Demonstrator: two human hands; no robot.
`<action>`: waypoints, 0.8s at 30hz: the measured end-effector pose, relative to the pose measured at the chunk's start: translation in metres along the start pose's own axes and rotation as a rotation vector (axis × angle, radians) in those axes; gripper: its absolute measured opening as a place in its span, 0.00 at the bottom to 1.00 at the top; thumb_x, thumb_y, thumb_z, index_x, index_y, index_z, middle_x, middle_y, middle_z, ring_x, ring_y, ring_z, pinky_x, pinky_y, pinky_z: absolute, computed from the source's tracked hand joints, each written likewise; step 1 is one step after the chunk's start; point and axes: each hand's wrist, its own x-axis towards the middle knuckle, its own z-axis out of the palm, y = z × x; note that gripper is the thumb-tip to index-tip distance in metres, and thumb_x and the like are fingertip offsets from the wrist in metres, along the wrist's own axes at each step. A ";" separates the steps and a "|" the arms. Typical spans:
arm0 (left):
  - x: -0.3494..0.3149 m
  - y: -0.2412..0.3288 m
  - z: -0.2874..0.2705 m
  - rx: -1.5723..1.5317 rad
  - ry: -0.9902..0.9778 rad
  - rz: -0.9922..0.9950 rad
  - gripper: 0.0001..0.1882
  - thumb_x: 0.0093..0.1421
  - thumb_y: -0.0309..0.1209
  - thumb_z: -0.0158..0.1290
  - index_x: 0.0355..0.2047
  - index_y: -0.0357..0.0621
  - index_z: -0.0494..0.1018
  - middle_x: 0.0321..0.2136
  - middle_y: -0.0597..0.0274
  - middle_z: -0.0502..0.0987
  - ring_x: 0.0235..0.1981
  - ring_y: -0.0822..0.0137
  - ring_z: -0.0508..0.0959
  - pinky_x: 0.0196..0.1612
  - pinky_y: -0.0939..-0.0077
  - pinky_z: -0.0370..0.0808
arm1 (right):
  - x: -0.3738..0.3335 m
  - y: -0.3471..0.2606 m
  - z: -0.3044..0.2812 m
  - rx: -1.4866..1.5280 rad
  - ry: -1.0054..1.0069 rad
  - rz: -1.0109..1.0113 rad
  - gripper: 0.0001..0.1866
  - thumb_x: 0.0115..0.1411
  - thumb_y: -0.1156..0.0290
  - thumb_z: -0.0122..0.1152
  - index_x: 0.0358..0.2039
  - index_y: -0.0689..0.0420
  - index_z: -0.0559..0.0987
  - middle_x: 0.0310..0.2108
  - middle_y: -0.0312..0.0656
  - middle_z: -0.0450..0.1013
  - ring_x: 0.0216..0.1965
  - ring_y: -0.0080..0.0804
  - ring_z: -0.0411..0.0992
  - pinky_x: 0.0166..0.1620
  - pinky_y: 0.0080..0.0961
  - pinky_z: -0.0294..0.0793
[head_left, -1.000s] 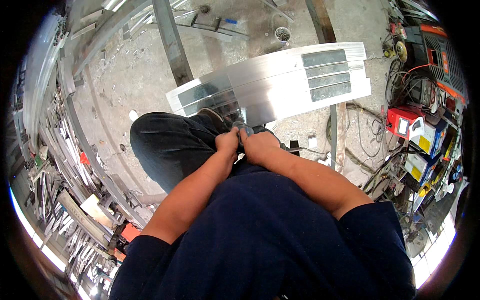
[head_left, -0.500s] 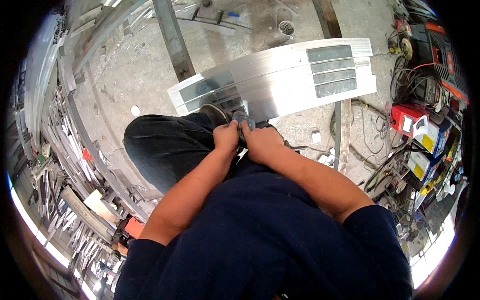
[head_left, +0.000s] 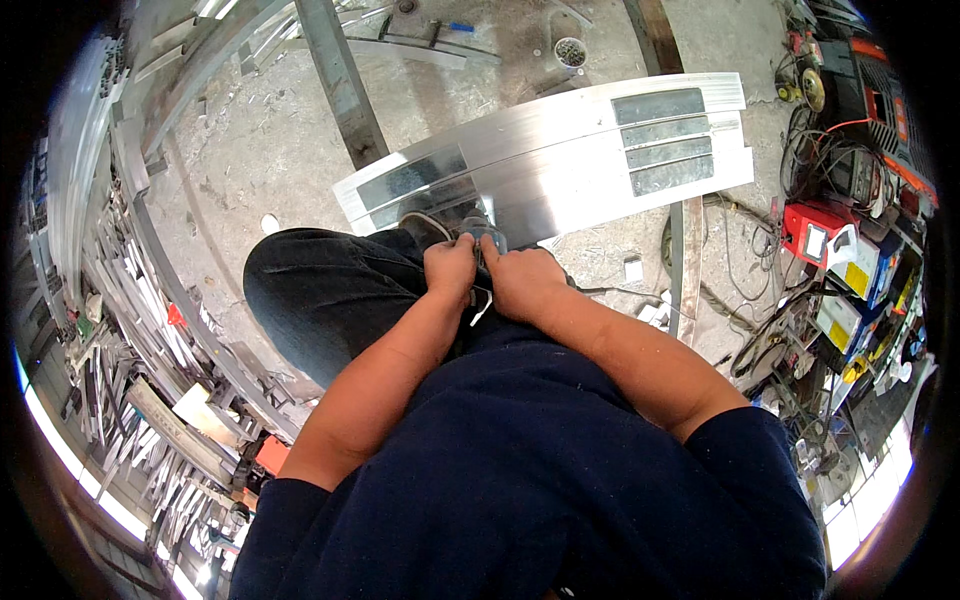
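Note:
In front of my waist, my left hand (head_left: 450, 265) and my right hand (head_left: 524, 280) are close together. Both are closed on a clear, rounded piece (head_left: 484, 232) that looks like plastic; its kind I cannot make out. My right index finger lies along its near side. Just beyond it stretches a long silvery metal panel (head_left: 540, 190), with darker rectangular areas at both ends. My shoe (head_left: 428, 228) is at the panel's near edge, by my left hand. Below the hands a small white strip (head_left: 481, 310) shows against my dark clothes.
Steel beams (head_left: 342, 90) run beneath the panel. A small tub of bits (head_left: 570, 53) stands beyond it on the concrete floor. On the right are a red machine (head_left: 812, 235), boxes and tangled cables (head_left: 800, 165). Metal strips (head_left: 160, 290) are heaped along the left.
My hands stay close together on the clear piece, shifted very slightly. A white strip now shows more plainly below them. The panel looks almost unmoved.

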 end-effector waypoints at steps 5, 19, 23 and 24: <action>0.010 0.004 -0.005 0.290 0.015 0.066 0.18 0.57 0.37 0.54 0.26 0.30 0.78 0.24 0.49 0.79 0.26 0.57 0.77 0.33 0.64 0.71 | 0.007 -0.004 -0.007 0.006 -0.042 0.015 0.35 0.55 0.68 0.53 0.62 0.66 0.57 0.33 0.52 0.78 0.34 0.48 0.78 0.36 0.40 0.77; 0.034 0.006 -0.007 0.522 0.003 0.080 0.21 0.55 0.42 0.53 0.28 0.30 0.79 0.31 0.38 0.79 0.37 0.46 0.80 0.41 0.61 0.73 | 0.023 -0.011 -0.015 0.067 -0.081 0.075 0.33 0.55 0.69 0.51 0.61 0.65 0.57 0.32 0.53 0.78 0.33 0.48 0.78 0.37 0.41 0.77; 0.026 0.018 -0.004 0.516 0.022 0.054 0.24 0.58 0.44 0.48 0.25 0.30 0.78 0.29 0.37 0.78 0.37 0.42 0.78 0.44 0.59 0.72 | 0.025 -0.012 -0.021 0.063 -0.097 0.086 0.34 0.55 0.69 0.51 0.61 0.65 0.57 0.33 0.53 0.78 0.33 0.48 0.78 0.38 0.41 0.77; 0.028 0.017 -0.005 0.514 0.018 0.053 0.24 0.58 0.44 0.48 0.25 0.30 0.78 0.29 0.37 0.78 0.37 0.42 0.78 0.44 0.59 0.72 | 0.025 -0.013 -0.022 0.064 -0.100 0.087 0.34 0.54 0.69 0.52 0.61 0.65 0.57 0.33 0.53 0.78 0.34 0.48 0.78 0.38 0.40 0.77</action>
